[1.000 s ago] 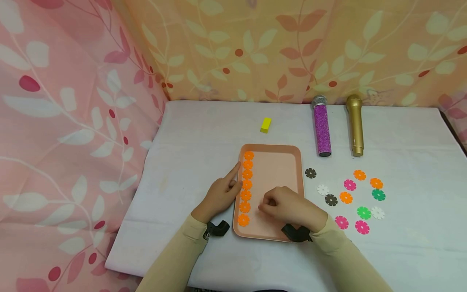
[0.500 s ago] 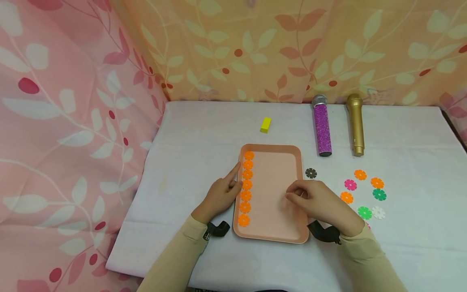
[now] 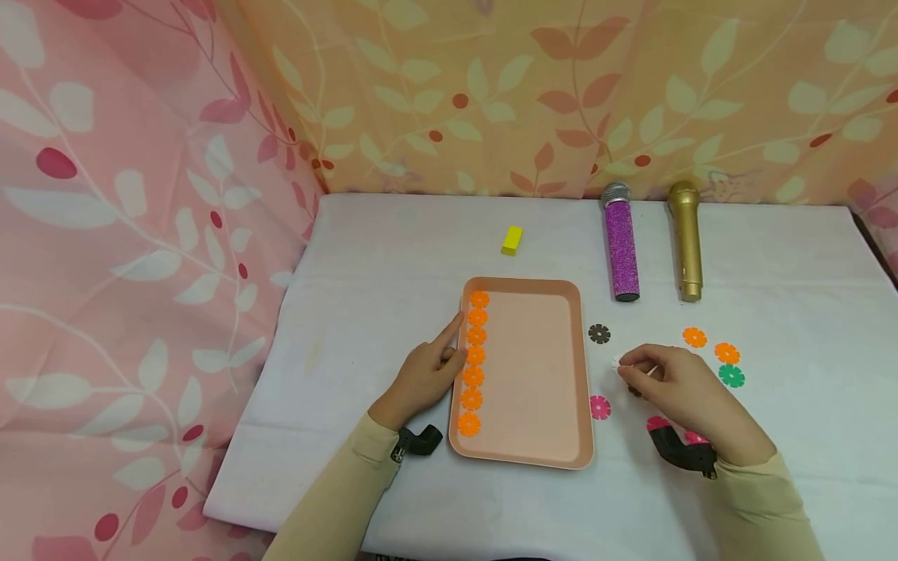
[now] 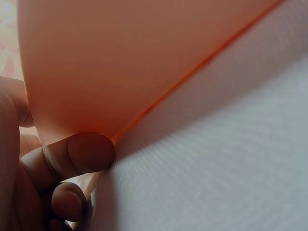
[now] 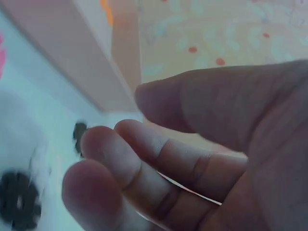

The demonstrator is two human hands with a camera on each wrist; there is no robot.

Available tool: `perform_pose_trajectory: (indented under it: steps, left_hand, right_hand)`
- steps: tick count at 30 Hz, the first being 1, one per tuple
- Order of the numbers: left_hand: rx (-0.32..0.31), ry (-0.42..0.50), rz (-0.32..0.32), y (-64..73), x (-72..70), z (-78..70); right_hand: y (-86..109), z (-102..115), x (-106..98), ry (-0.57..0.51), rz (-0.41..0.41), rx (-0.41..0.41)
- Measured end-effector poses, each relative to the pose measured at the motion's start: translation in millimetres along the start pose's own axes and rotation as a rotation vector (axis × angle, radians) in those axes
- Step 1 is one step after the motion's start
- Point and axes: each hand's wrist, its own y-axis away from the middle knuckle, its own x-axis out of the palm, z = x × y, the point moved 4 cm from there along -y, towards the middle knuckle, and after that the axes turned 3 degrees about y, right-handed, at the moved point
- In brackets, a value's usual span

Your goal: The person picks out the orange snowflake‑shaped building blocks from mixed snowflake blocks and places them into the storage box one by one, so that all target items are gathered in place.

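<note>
My left hand touches the left rim of a peach-coloured tray, index finger stretched along it. In the left wrist view, a fingertip lies against the tray's outer wall. Several orange snowflake discs form a column inside, along the tray's left side. To the right of the tray, my right hand hovers low with its fingertips right at a white snowflake disc. A dark disc is partly hidden under that hand. The right wrist view shows the thumb and fingers apart, with nothing between them.
Loose discs lie right of the tray: a dark one, pink one, green one and orange ones. Behind stand no walls but floral curtains. A yellow block, purple microphone and gold microphone lie farther back.
My right hand has moved right, from over the tray to the white disc beside it. A pink disc by the tray's right edge has come into view. The left hand has stayed put.
</note>
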Motion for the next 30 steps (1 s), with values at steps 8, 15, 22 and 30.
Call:
perform_pose_trajectory:
  steps: [8,15,22,30]
  left_hand:
    - [-0.004,-0.004,0.001,-0.6,0.7,1.7]
    - [-0.007,0.006,0.005,0.2,-0.1,0.0]
    - [-0.012,-0.002,0.002,0.2,0.0,1.5]
    - [-0.012,0.000,0.002,0.3,0.2,-0.3]
  right_hand:
    - [6.0,-36,-10,0.088,-0.068,0.042]
    - [12.9,-59,-17,0.150,-0.114,0.052]
    - [11.6,-72,-19,0.173,-0.106,0.070]
    - [8.0,-76,-15,0.171,-0.099,0.094]
